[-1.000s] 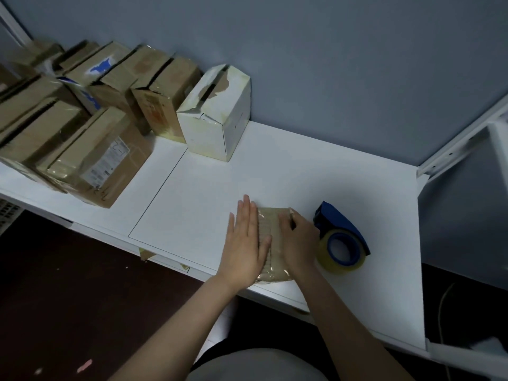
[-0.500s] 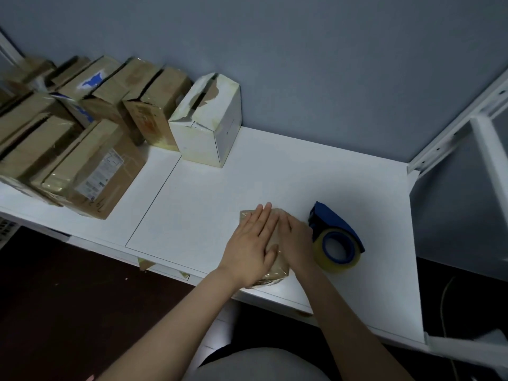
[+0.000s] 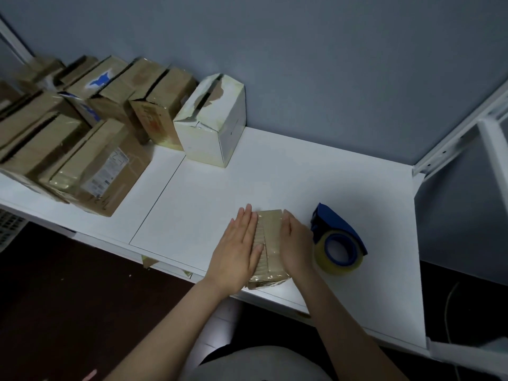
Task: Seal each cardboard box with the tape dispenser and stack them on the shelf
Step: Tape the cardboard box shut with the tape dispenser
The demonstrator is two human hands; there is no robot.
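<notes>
A small brown cardboard box [image 3: 270, 243], shiny with tape, sits near the front edge of the white shelf [image 3: 275, 182]. My left hand [image 3: 237, 251] lies flat on its left half, fingers straight and pointing away from me. My right hand [image 3: 294, 243] presses flat along the box's right side. A blue tape dispenser [image 3: 336, 240] with a yellowish clear roll stands just right of my right hand, held by neither hand.
Several brown cardboard boxes [image 3: 90, 166] crowd the shelf's left part. A white box [image 3: 211, 125] with a torn top stands against the blue-grey wall. A white metal frame post [image 3: 492, 144] rises at the right. Dark floor lies below the front edge.
My left hand slid back from the top middle of the box to its left half. My right hand stays along the right side. The view shifted slightly.
</notes>
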